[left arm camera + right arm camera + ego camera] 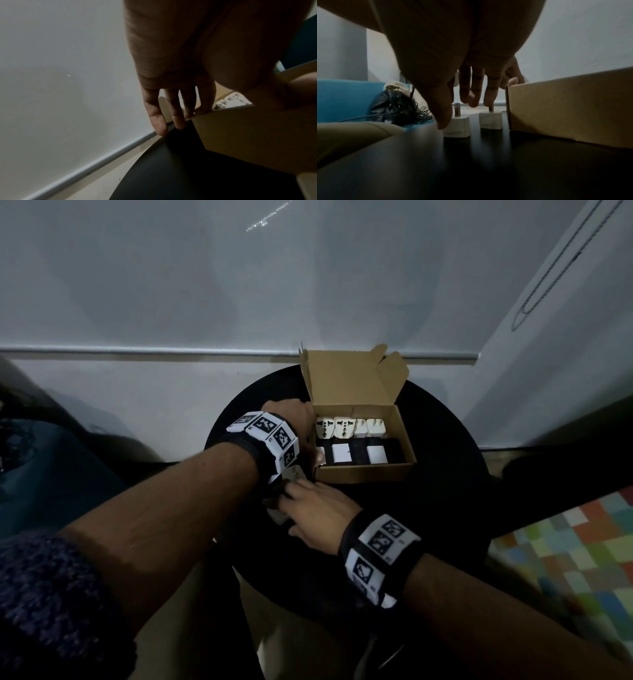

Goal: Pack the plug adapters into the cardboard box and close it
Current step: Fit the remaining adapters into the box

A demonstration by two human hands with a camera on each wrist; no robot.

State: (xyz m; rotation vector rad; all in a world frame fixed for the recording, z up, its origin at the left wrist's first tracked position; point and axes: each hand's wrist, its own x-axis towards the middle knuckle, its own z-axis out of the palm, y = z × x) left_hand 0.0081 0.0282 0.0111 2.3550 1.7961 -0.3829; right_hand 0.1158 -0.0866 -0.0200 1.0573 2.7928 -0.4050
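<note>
An open cardboard box (366,472) stands on a round black table (445,491) with its lid (349,378) upright. Inside lie several white plug adapters (349,428) and a row of dark ones (359,453). My left hand (287,410) rests against the box's left wall (248,135), fingers (173,108) straight down at the far corner. Two loose white adapters (457,127) (491,120) stand pins-up by the box's (573,105) front-left corner. My right hand (458,112) hovers over them, thumb beside the nearer one, a fingertip on the farther one's pin.
A blue seat (342,100) with a black bag and tangled wires (397,108) lies left of the table. A white wall with a rail (137,350) runs behind. A coloured checked mat (565,542) covers the floor at the right.
</note>
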